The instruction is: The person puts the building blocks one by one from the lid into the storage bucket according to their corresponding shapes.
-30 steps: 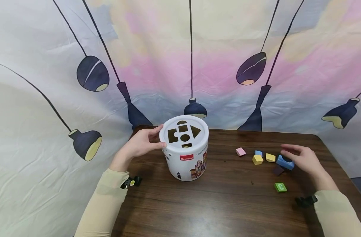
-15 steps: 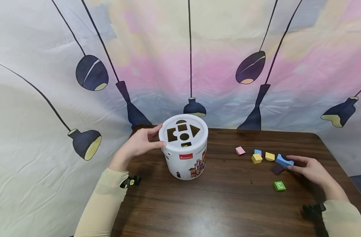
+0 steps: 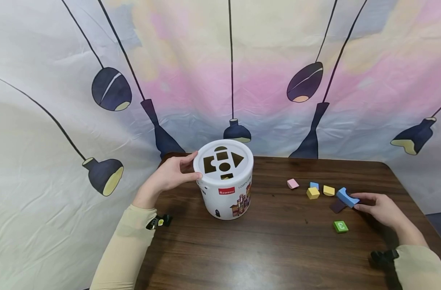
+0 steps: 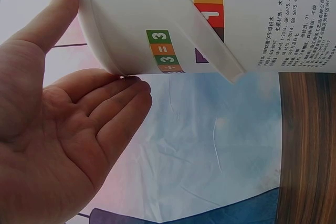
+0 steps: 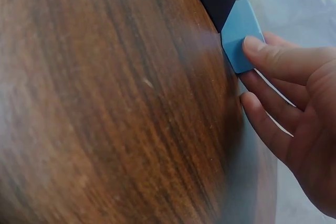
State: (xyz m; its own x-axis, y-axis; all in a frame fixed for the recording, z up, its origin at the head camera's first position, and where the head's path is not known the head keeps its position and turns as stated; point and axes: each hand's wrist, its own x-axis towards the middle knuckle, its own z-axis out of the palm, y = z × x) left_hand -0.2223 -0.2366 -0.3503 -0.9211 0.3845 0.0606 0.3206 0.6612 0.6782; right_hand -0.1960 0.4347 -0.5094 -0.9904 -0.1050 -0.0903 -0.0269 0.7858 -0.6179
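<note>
In the head view, my left hand (image 3: pixel 171 175) steadies a white lidded bucket (image 3: pixel 220 201), thumb at the front of the rim and fingers round its left side. Its fingers look fairly straight in the left wrist view, their tips touching the bucket wall (image 4: pixel 136 9). My right hand (image 3: pixel 387 211) pinches one end of a blue arch block (image 3: pixel 346 198) between thumb and fingers. The right wrist view shows the thumb on the face of the blue arch block (image 5: pixel 241 35). Against it lies a dark brown block (image 3: pixel 338 206). Shaped holes pierce the bucket's lid (image 3: pixel 232 172).
Left of the arch lie a yellow block with a curved edge (image 3: pixel 328 190), a yellow cube (image 3: pixel 312 193), a blue block (image 3: pixel 314 185) and a pink block (image 3: pixel 293 183). A green numbered block (image 3: pixel 341 226) sits nearer on the wooden table (image 3: pixel 256 253). A printed curtain (image 3: pixel 271 80) hangs behind.
My right hand has come down from above the blue arch block to its right end and taken hold of it. The arch has tilted and turned a little. My left hand stays at the bucket.
</note>
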